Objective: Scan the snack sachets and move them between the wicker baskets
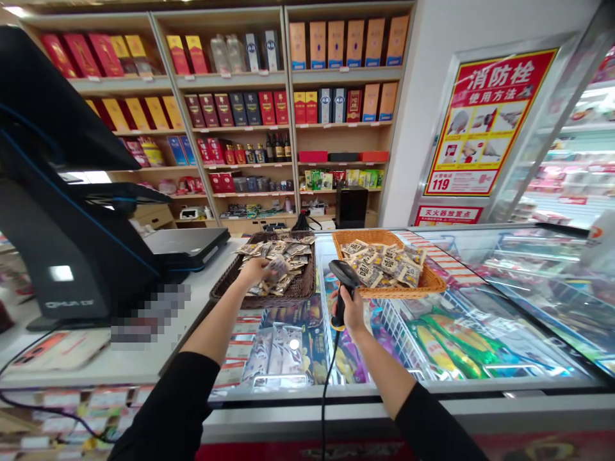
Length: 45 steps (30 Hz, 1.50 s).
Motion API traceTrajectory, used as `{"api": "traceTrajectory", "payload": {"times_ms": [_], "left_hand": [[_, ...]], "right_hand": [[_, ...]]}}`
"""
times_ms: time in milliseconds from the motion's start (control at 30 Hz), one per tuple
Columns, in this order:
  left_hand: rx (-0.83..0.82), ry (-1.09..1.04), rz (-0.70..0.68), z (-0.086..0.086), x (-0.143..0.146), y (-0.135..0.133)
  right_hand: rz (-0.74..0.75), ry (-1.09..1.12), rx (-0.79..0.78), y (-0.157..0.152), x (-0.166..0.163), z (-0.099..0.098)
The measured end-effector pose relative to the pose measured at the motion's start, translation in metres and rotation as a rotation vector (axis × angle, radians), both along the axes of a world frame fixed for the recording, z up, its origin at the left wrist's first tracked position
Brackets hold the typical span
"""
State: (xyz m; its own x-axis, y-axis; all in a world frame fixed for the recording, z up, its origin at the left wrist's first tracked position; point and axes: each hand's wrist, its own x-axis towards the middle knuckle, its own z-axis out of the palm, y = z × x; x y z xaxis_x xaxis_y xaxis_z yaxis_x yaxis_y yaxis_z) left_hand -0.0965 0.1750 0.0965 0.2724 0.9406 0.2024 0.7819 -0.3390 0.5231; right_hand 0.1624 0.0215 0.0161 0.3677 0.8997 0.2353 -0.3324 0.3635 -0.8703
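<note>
My left hand reaches over the dark brown wicker basket, its fingers closed on a small snack packet. Many similar packets with beige and dark print fill that basket. In my right hand is a black handheld barcode scanner, gripped by its handle with the head up. A cable runs down from the scanner toward me. Just behind the scanner, an orange wicker basket holds more packets of the same kind.
Both baskets rest on a glass-topped chest freezer with packaged frozen goods inside. On the left counter stand a dark checkout terminal and a flat scale. Shelves of boxes and bottles line the back wall, beside a red poster.
</note>
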Motion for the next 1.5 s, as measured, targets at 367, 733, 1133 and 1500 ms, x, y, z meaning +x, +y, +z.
{"api": "traceTrajectory", "payload": {"times_ms": [367, 733, 1133, 1500], "left_hand": [[-0.07, -0.637, -0.197, -0.039, 0.08, 0.01], [-0.285, -0.753, -0.28, -0.037, 0.077, -0.004], [-0.314, -0.815, -0.252, -0.037, 0.079, -0.004], [0.279, -0.327, -0.086, -0.008, 0.085, -0.018]], "right_hand": [[0.176, -0.046, 0.072, -0.009, -0.003, 0.006], [0.29, 0.02, 0.044, -0.017, -0.02, 0.011], [0.308, 0.009, 0.055, -0.021, -0.018, 0.016], [-0.06, 0.199, 0.141, -0.009, 0.012, 0.02]]}}
